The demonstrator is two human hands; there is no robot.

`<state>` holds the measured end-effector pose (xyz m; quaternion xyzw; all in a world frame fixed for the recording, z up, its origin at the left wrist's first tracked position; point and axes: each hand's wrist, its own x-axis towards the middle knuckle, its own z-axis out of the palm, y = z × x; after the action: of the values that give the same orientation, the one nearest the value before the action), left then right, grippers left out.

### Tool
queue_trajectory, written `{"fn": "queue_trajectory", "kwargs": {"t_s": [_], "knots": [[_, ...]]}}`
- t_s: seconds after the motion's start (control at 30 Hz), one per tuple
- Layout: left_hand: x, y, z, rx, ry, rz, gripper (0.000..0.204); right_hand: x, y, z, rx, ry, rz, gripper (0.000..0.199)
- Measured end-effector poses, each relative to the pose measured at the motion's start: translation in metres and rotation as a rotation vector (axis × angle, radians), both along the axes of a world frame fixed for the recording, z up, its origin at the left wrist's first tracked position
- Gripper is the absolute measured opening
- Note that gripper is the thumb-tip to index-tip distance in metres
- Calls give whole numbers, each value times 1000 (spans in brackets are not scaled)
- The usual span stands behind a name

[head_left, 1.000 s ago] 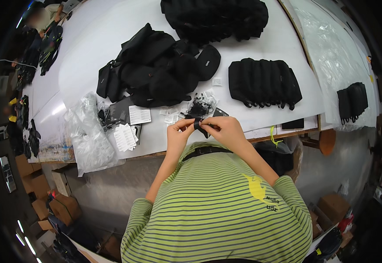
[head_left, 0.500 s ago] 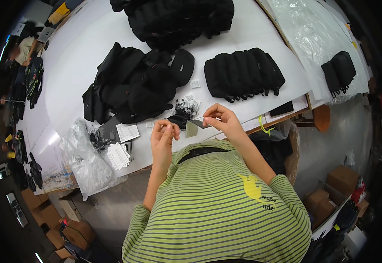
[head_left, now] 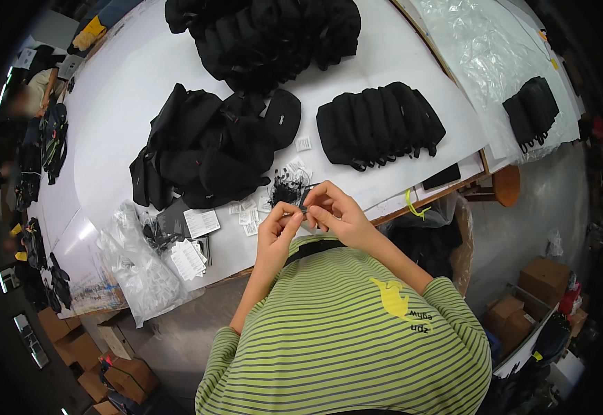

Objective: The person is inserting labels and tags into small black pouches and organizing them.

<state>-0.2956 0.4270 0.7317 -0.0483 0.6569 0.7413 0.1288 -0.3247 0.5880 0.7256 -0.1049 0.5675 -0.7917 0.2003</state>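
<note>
My left hand (head_left: 277,227) and my right hand (head_left: 339,218) meet over the table's near edge, fingertips pinched close together. A hang tag's thin dark cord appears to run between them; the tag itself is mostly hidden by the fingers. Just beyond my hands lies a tangle of black cords (head_left: 287,188) with small white labels (head_left: 249,218) around it. Farther back is a loose heap of black pouches (head_left: 208,155); one pouch (head_left: 283,119) rests flat at its right side. A neat row of black pouches (head_left: 379,126) lies to the right.
White printed cards (head_left: 189,259) and a crumpled clear plastic bag (head_left: 135,266) are at the left front. A large black pile (head_left: 274,41) occupies the back. Yellow-green cord (head_left: 415,204) hangs at the right edge, above an open bag of black items (head_left: 429,242). Cardboard boxes (head_left: 130,377) stand below.
My hands have come together from being apart, the right moving left and the left moving right. The pale tag that hung between them is now mostly covered by fingers.
</note>
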Motion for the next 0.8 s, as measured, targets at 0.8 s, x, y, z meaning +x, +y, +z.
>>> {"fn": "queue_trajectory", "kwargs": {"t_s": [0.8], "knots": [[0,3,1,62,-27,15,13,-12,8,7,15,-82,190,13]]}}
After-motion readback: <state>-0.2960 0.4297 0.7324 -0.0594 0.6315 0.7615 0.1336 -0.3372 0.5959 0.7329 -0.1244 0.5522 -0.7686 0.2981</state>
